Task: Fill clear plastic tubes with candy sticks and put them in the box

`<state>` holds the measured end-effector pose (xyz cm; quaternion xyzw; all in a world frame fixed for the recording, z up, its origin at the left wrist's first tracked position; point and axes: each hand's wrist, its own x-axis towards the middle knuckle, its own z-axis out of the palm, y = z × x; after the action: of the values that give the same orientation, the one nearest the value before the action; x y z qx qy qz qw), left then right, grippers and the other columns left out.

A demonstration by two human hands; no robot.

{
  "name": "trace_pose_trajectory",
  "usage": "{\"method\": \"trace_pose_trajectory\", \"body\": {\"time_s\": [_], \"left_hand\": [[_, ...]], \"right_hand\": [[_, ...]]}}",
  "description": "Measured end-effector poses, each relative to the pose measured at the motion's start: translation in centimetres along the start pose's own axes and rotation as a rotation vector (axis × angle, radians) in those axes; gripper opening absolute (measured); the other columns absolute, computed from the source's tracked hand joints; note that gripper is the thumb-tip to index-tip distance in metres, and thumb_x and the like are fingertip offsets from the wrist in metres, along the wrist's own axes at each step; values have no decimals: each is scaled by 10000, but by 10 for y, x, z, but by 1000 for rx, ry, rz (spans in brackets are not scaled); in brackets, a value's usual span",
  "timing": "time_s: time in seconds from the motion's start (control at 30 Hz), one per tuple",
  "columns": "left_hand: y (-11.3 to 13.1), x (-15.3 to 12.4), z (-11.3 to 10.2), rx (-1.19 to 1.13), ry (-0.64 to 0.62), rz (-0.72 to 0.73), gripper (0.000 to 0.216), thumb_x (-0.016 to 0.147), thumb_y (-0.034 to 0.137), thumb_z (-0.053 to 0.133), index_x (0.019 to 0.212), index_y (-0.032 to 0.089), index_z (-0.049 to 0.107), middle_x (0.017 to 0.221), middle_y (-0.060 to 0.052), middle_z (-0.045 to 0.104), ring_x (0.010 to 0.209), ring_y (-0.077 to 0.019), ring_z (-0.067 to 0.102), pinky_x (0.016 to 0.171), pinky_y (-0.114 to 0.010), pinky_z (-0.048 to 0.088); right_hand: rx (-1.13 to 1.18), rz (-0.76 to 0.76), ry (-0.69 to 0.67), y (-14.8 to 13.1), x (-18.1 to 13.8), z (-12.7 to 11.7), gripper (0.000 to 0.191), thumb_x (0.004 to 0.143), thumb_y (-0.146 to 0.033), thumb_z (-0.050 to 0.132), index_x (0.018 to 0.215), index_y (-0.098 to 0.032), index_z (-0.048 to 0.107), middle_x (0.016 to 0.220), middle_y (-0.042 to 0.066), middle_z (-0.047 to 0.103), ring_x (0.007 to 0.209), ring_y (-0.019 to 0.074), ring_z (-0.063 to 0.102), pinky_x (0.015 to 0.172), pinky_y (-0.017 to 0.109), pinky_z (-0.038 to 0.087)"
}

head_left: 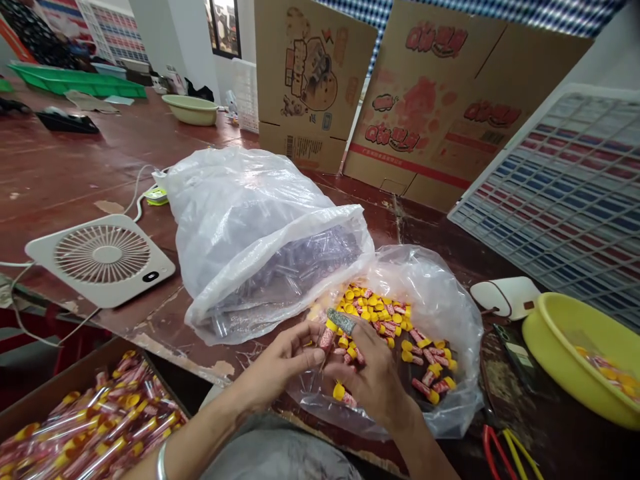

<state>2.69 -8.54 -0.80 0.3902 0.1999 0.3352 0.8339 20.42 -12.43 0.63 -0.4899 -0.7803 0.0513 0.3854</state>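
My left hand (280, 363) and my right hand (370, 373) meet at the mouth of a clear plastic bag (440, 293) that holds several small red pieces with yellow caps (395, 317). Both hands pinch one red, yellow-capped piece (327, 337) between their fingertips. A grey wrap covers my right forefinger's tip (343, 321). A second yellow-capped piece (341, 393) shows under my right palm. A larger clear bag (250, 233) of thin transparent tubes lies just behind my left hand.
A cardboard box (85, 420) of filled red-and-yellow tubes sits at the lower left. A white flat fan (103, 257) lies on the left. A yellow bowl (575, 347), a white tray (565, 193) and upright cartons (440, 100) stand to the right and behind.
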Motion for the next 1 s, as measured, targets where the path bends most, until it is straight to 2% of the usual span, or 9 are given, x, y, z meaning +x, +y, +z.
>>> {"method": "trace_pose_trajectory", "body": {"time_s": [0.07, 0.13, 0.37, 0.57, 0.67, 0.8, 0.9, 0.97, 1.0], "left_hand": [[-4, -1, 1, -62, 0, -22, 250, 833, 259, 757, 1036, 161, 651, 1017, -60, 669, 970, -197, 676, 909, -302, 516], [-7, -3, 3, -112, 6, -39, 256, 825, 256, 765, 1026, 159, 639, 993, -58, 661, 946, -197, 686, 895, -309, 531], [-7, 0, 4, -127, 30, -40, 292, 782, 220, 806, 999, 148, 624, 970, -51, 654, 907, -188, 698, 881, -318, 556], [-9, 10, 4, -107, 56, -21, 265, 777, 209, 812, 959, 137, 632, 895, -20, 639, 849, -131, 672, 837, -246, 548], [-12, 14, 5, -103, 64, -60, 284, 769, 235, 818, 955, 138, 627, 893, -23, 643, 867, -148, 677, 858, -280, 552], [-16, 17, 11, -76, 66, -128, 341, 734, 275, 832, 948, 142, 602, 906, -38, 656, 802, -160, 686, 807, -297, 552], [-16, 21, 12, 20, 42, -173, 362, 706, 285, 815, 943, 149, 577, 850, -20, 635, 727, -151, 651, 739, -296, 539], [-7, 27, 6, 241, 50, -125, 273, 724, 251, 751, 908, 158, 571, 763, 19, 580, 675, -132, 587, 676, -269, 505], [0, 31, -1, 427, 82, -70, 197, 749, 227, 702, 884, 162, 573, 740, 26, 560, 667, -130, 559, 659, -259, 485]], "right_hand": [[-105, -47, -18, 0, -7, 5, 556, 844, -530, 706, 1238, -177, 534, 1155, 141, 655, 1161, 311, 618, 961, 479, 554], [-181, -41, 18, 0, -11, 11, 638, 799, -567, 738, 1243, -171, 508, 1183, 161, 634, 1184, 337, 601, 968, 516, 546], [-219, -26, 76, 0, -10, 19, 608, 775, -556, 762, 1180, -182, 508, 1104, 146, 632, 1115, 335, 622, 921, 527, 566], [-191, -40, 163, 3, -10, 20, 448, 868, -384, 700, 1197, -168, 487, 1052, 135, 639, 1058, 294, 642, 897, 479, 586], [-231, -29, 182, 7, -12, 19, 398, 866, -453, 684, 1104, -187, 507, 1010, 128, 642, 999, 298, 661, 846, 476, 603], [-260, -31, 195, 9, -16, 19, 438, 834, -532, 692, 1051, -198, 510, 951, 117, 645, 948, 308, 675, 819, 486, 605], [-217, -44, 118, 9, -18, 16, 465, 830, -509, 709, 1107, -191, 513, 997, 123, 656, 1019, 307, 665, 884, 489, 584], [-200, -28, -21, 15, -22, 6, 602, 815, -520, 729, 1252, -182, 490, 1167, 150, 641, 1198, 327, 598, 977, 506, 539], [-211, 12, -72, 22, -25, -2, 686, 809, -538, 732, 1327, -182, 459, 1252, 160, 614, 1276, 337, 545, 1009, 515, 515]]}}
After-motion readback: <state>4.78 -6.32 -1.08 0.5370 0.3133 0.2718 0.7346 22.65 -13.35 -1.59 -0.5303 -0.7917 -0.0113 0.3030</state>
